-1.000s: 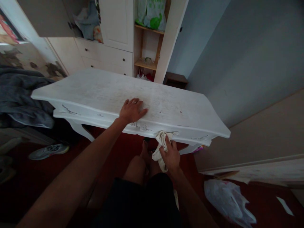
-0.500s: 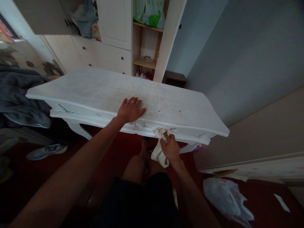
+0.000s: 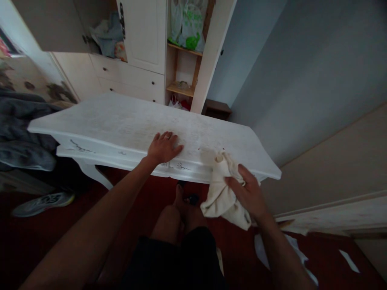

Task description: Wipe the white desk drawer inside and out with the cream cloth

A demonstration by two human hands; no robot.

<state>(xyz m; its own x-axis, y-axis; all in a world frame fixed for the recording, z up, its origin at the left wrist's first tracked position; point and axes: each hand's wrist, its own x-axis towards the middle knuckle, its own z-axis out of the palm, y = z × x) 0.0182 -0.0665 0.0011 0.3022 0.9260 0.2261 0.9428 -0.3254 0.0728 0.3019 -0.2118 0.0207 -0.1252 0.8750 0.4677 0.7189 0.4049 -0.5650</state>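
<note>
White cupboard (image 3: 143, 36) is standing behind everything, a door swung out; carrier bags (image 3: 192, 26) are sitting on its upper shelf, the board bearing their weight. White tabletop (image 3: 121, 117) is spanning the middle, its long front side facing the person, so both hands are reaching it without much stretch, by my reading. Gray fabric (image 3: 26, 121) is lying in a heap by the left end, folds slumping loosely. Pale cloth (image 3: 222, 197) is hanging at the front edge, right of centre; its upper end is overlapping the edge in view, though I cannot tell whether it is touching. Shoe (image 3: 44, 203) is resting on the red floor at left, well apart from the work. Right hand (image 3: 246, 189) is grasping the cloth by a gathered fold, thumb against fingers, leaving the lower part drooping under its own weight. Left hand (image 3: 162, 150) is lying palm down on the tabletop near the front edge, fingers spread, grasping nothing; probably bracing the body or steadying the furniture. A ring (image 3: 166, 137) is circling one of its fingers. Dark specks (image 3: 198, 149) are dotting the surface between left hand and cloth, nothing covering them.
</note>
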